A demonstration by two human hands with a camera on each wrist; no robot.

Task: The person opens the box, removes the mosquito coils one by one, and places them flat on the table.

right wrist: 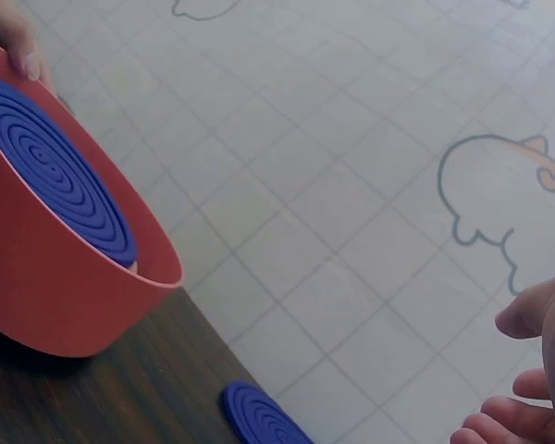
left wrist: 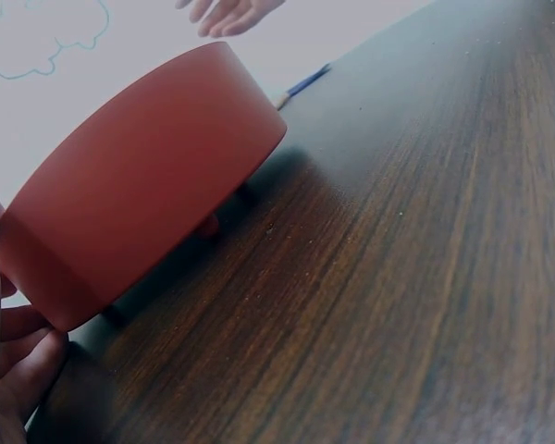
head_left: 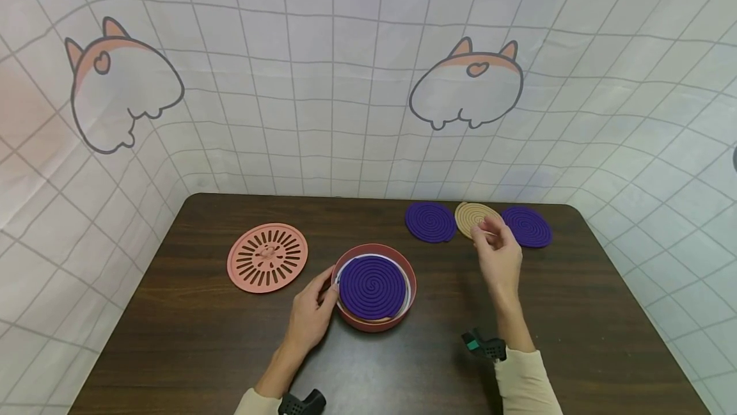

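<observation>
A round red box (head_left: 412, 281) with short feet stands mid-table, and a purple spiral coil (head_left: 372, 288) lies on top inside it above a white-edged layer. My left hand (head_left: 311, 314) grips the box's left side, thumb at the rim and fingers against the outer wall. Over a beige spiral coil (head_left: 469, 216) near the back edge is my right hand (head_left: 499, 255), its fingers loosely bent and holding nothing. The right wrist view shows that thumb (right wrist: 527, 310) apart from the fingers. Whether the right fingertips touch the beige coil is unclear.
Purple spiral coils lie on either side of the beige one: a left coil (head_left: 430, 222) and a right coil (head_left: 526, 226). A pink slotted lid (head_left: 267, 236) lies left of the box on the dark wooden table (head_left: 173, 338). A grid-patterned curtain (head_left: 311, 133) hangs behind.
</observation>
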